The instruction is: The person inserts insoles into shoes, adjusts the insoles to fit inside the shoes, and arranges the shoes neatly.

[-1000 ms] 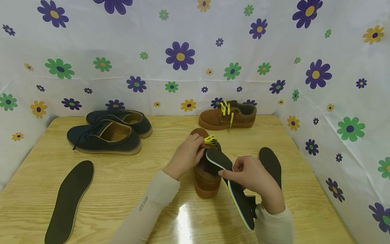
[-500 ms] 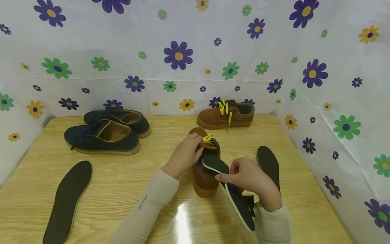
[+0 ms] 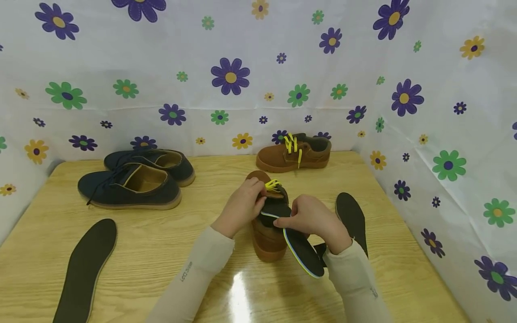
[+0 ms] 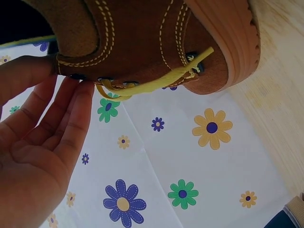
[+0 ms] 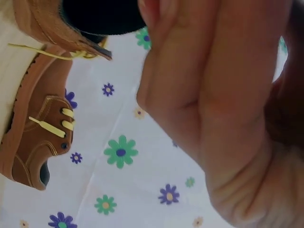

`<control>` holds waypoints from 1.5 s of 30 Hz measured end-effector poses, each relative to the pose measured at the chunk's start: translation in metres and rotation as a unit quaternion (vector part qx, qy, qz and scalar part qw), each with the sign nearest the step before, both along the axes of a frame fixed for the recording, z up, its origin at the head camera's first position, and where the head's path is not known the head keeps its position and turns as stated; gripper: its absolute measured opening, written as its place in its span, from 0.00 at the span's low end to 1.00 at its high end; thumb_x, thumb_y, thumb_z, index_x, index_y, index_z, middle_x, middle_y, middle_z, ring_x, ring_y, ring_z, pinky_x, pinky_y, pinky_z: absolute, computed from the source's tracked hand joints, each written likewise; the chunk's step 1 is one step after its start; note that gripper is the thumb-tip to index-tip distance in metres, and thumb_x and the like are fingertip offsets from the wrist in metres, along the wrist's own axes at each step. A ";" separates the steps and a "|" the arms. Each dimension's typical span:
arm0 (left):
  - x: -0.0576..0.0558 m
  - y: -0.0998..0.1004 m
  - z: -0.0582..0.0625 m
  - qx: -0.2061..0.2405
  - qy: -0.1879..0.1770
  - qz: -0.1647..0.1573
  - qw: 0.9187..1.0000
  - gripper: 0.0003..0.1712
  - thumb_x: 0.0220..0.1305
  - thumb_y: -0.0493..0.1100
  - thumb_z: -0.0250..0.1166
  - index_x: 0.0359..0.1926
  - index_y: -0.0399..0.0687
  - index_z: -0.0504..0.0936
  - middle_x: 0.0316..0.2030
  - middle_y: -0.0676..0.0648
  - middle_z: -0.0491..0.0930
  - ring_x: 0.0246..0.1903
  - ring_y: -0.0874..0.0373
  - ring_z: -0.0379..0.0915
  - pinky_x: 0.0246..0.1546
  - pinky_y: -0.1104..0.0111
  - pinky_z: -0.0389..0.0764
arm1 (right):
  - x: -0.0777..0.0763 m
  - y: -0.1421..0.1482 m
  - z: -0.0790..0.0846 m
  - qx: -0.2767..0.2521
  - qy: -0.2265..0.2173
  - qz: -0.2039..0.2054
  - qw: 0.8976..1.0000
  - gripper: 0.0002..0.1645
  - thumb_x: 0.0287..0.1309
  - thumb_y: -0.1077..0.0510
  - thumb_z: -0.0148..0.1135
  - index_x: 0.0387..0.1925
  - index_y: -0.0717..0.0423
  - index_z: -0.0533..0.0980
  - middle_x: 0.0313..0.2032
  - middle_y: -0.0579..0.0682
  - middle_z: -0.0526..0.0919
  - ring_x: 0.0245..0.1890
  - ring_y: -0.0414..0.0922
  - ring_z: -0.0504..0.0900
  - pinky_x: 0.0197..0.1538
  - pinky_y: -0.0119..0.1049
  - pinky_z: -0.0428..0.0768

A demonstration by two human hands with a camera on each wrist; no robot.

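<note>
A brown shoe with yellow laces [image 3: 268,246] stands mid-table in the head view, toe pointing away. My left hand [image 3: 239,207] pinches the edge of its lace flap between thumb and fingers, clearly seen in the left wrist view, where the shoe's side [image 4: 142,38] fills the top. With thumb and fingers, my right hand [image 3: 315,218] grips a black insole [image 3: 304,253] with a blue and yellow edge. The insole's front end lies inside the shoe opening, and its rear slants out over the heel to the right. In the right wrist view, my right hand [image 5: 213,95] hides most of the insole.
The matching brown shoe [image 3: 292,157] stands at the back right. Two navy shoes [image 3: 133,186] sit at the back left. Black insoles lie flat on both sides, one at left [image 3: 86,269] and one at right [image 3: 350,217]. A flowered cloth [image 3: 194,54] encloses the wooden table [image 3: 210,287].
My right hand has moved forward and slightly left, pushing the insole further into the shoe. The left hand keeps its hold on the flap. The head view has shifted slightly.
</note>
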State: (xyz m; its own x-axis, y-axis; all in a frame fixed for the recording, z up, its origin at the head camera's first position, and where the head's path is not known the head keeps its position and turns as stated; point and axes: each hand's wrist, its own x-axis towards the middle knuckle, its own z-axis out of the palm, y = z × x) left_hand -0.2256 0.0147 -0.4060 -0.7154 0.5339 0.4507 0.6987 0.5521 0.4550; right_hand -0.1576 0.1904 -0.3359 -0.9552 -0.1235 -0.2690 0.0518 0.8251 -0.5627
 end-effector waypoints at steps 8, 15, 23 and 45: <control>0.002 0.001 0.001 0.009 0.012 -0.007 1.000 0.05 0.60 0.30 0.65 0.32 0.39 0.76 0.32 0.47 0.72 0.35 0.53 0.71 0.38 0.61 0.76 | -0.009 -0.006 -0.009 0.013 0.017 -0.021 1.000 0.33 0.48 0.46 0.72 0.06 0.51 0.60 0.07 0.42 0.57 0.08 0.40 0.63 0.16 0.30 0.63; 0.002 0.003 0.000 0.007 0.012 -0.007 1.000 0.05 0.60 0.30 0.64 0.33 0.40 0.77 0.32 0.47 0.72 0.35 0.53 0.71 0.38 0.61 0.76 | -0.014 -0.010 -0.018 0.012 0.041 -0.037 0.998 0.31 0.48 0.48 0.71 0.06 0.52 0.61 0.07 0.42 0.58 0.07 0.40 0.64 0.16 0.31 0.64; 0.003 0.002 0.000 0.008 0.015 -0.005 1.000 0.05 0.59 0.29 0.65 0.33 0.39 0.76 0.32 0.47 0.72 0.36 0.53 0.71 0.38 0.62 0.76 | -0.019 -0.015 -0.023 0.033 0.074 -0.042 0.996 0.30 0.47 0.48 0.71 0.05 0.52 0.62 0.07 0.41 0.57 0.09 0.39 0.60 0.17 0.31 0.59; 0.002 0.000 0.000 0.006 0.010 -0.006 1.000 0.05 0.59 0.30 0.64 0.32 0.40 0.76 0.32 0.48 0.72 0.35 0.54 0.70 0.38 0.62 0.76 | -0.016 -0.037 -0.038 0.141 0.168 -0.043 0.975 0.28 0.54 0.40 0.66 0.21 0.63 0.79 0.20 0.54 0.75 0.20 0.47 0.73 0.22 0.39 0.73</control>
